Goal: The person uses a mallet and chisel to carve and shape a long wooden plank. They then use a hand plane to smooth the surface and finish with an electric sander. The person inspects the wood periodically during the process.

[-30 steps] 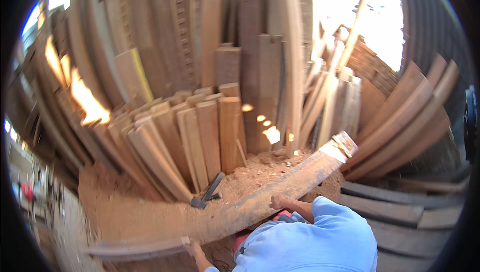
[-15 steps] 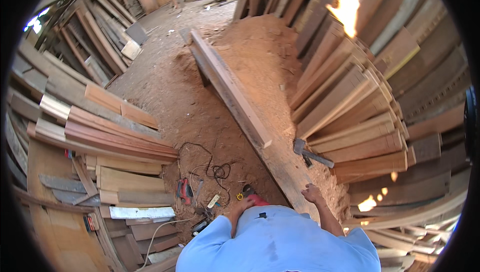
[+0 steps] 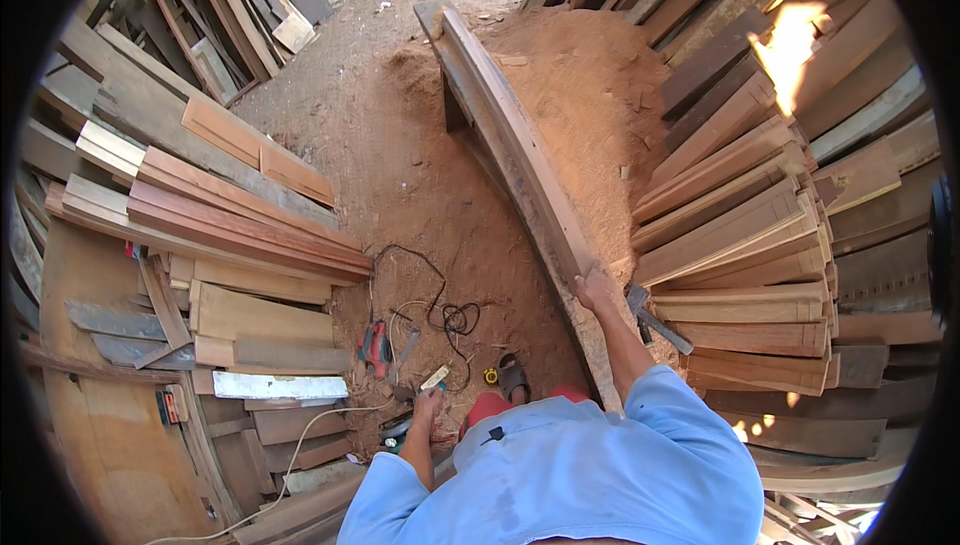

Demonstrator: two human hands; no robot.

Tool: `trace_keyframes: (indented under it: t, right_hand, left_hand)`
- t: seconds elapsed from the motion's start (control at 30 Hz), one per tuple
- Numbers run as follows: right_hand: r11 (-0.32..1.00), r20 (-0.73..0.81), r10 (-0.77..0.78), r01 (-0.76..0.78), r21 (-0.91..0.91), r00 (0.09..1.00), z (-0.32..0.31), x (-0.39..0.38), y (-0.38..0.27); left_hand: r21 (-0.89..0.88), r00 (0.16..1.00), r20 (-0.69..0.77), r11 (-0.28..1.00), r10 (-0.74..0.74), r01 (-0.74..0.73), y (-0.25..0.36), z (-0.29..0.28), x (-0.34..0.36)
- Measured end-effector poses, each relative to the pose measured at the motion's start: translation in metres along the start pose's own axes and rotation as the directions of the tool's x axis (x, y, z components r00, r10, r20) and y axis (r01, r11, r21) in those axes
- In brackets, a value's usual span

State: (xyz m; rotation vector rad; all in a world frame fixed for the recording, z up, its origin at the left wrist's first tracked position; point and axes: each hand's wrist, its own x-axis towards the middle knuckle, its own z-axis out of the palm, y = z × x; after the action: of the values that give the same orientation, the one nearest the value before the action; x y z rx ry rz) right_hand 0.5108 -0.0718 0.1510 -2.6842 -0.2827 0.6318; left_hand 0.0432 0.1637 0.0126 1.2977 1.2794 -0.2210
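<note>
A long squared wooden beam (image 3: pixel 535 150) lies along a narrow, worn plank bench (image 3: pixel 500 135) that runs from far centre to beside my right leg. My right hand (image 3: pixel 597 288) is closed over the beam's near end, fingers at its left edge. My left hand (image 3: pixel 428 405) is lowered toward the floor, fingers pointing away from me, beside a small pale block-like object (image 3: pixel 435 378). Its fingers are too small and partly hidden to show a grip. A dark tool (image 3: pixel 395 430) lies just left of that hand. Nearby are a red power tool (image 3: pixel 377 348) and a yellow tape measure (image 3: pixel 491 376).
A black cable (image 3: pixel 455 317) lies looped on the sawdust-covered floor. Stacked boards (image 3: pixel 250 230) line the left side, and more boards (image 3: pixel 740 255) fan out on the right. A hammer-like tool (image 3: pixel 660 320) rests by the right stack, close to my right forearm.
My right hand has reached forward onto the beam's near end. The left hand has moved from my lap out to the left and down. The view has shifted, tilting lower.
</note>
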Motion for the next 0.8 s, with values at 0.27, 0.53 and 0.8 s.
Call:
trace_keyframes:
  t: [0.27, 0.53, 0.8]
  right_hand:
    - [0.988, 0.101, -0.093, 0.105, -0.117, 0.991, -0.007, 0.019, 0.012]
    - [0.958, 0.114, -0.127, 0.152, -0.245, 0.985, 0.011, 0.022, 0.011]
    - [0.906, 0.129, -0.290, 0.315, -0.283, 0.948, 0.017, 0.033, 0.031]
  left_hand:
    - [-0.145, 0.999, -0.046, 0.989, -0.008, 0.001, -0.022, 0.044, -0.002]
    - [-0.168, 0.942, -0.001, 0.929, -0.336, 0.331, -0.058, 0.070, -0.093]
    - [-0.332, 0.953, -0.083, 0.910, -0.292, 0.249, -0.069, 0.085, -0.094]
